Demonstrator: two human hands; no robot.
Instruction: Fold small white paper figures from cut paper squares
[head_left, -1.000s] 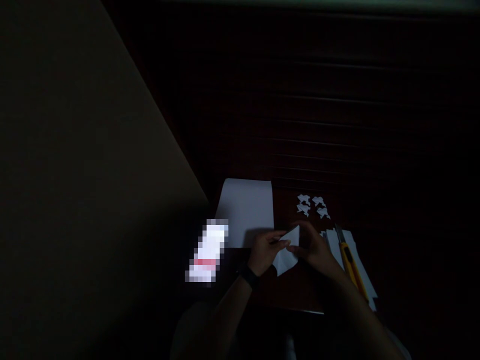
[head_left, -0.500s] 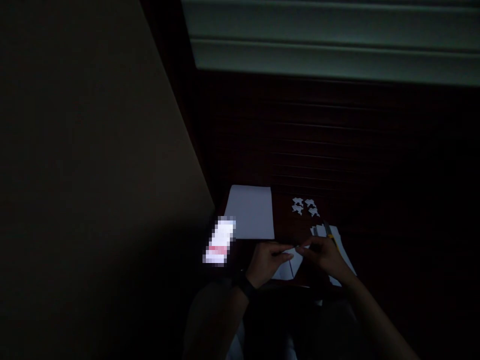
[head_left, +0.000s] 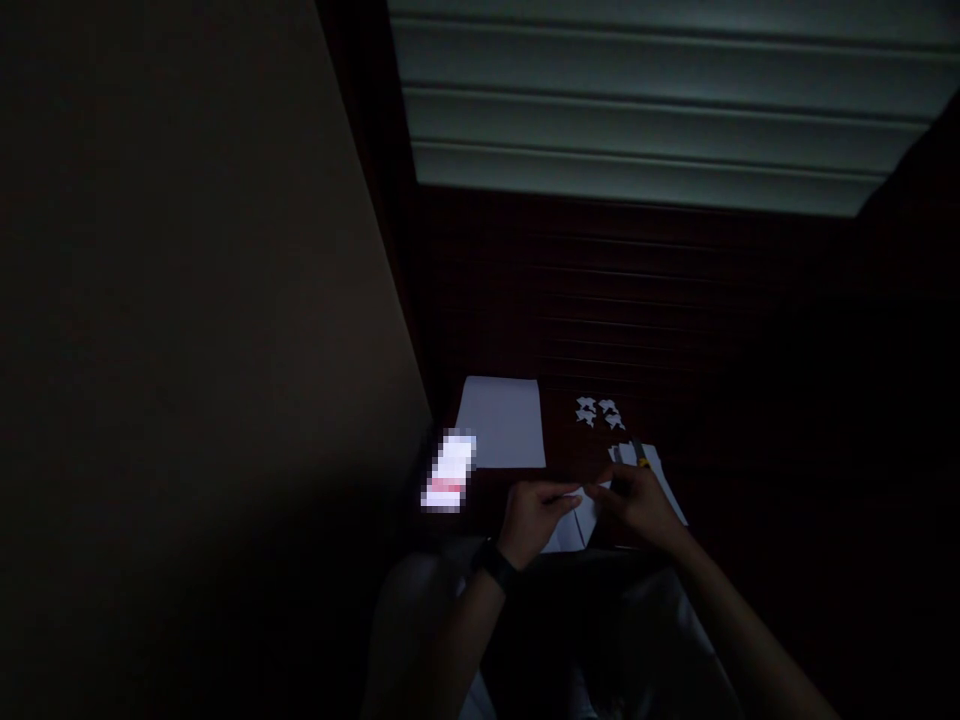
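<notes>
Left of the fingers I see a screen (head_left: 450,470), too blurred for reading; ahead, a sheet (head_left: 502,425). The left hand (head_left: 531,520) pinches the paper (head_left: 566,532) between both hands; beyond it lie four shapes (head_left: 586,415). The right hand (head_left: 637,500) also grips its upper edge. I judge the step is folding; next calls for matched edges. Just past these fingers shows a cutter (head_left: 643,462). I can read no label.

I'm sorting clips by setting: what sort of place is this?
Probably a dim indoor room corner; home or office, I cannot tell. A plain wall stands at left, pale slats ahead, and a dark tabletop holds a white sheet.
</notes>
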